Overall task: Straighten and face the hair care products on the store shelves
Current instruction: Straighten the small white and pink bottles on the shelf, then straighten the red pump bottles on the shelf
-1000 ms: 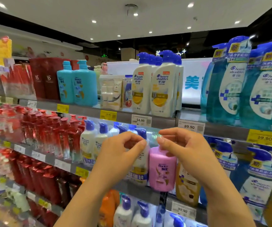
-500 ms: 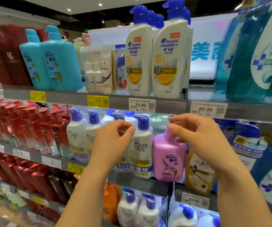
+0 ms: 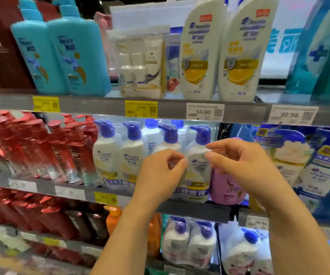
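Note:
On the middle shelf [image 3: 195, 212] stands a white shampoo bottle [image 3: 197, 171] with a blue pump, in clear wrap. My left hand [image 3: 160, 173] has curled fingers against the bottle's left side. From the right, my right hand [image 3: 243, 163] pinches at its shoulder with thumb and forefinger. This hand covers the top of a pink bottle [image 3: 227, 187] that stands just right of the white one. More white bottles [image 3: 106, 153] with blue pumps line up to the left, labels facing out.
Red bottles [image 3: 60, 151] crowd the left of the middle and lower shelves. The top shelf holds teal bottles [image 3: 76, 52] and tall white lemon-label bottles [image 3: 199, 56]. Blue packs [image 3: 319, 167] sit to the right. An orange bottle [image 3: 112, 217] and more white bottles stand below.
My right hand has left the pink bottle's pump and moved left onto the white bottle. My left hand stays at that bottle. The view has come closer and tilted down.

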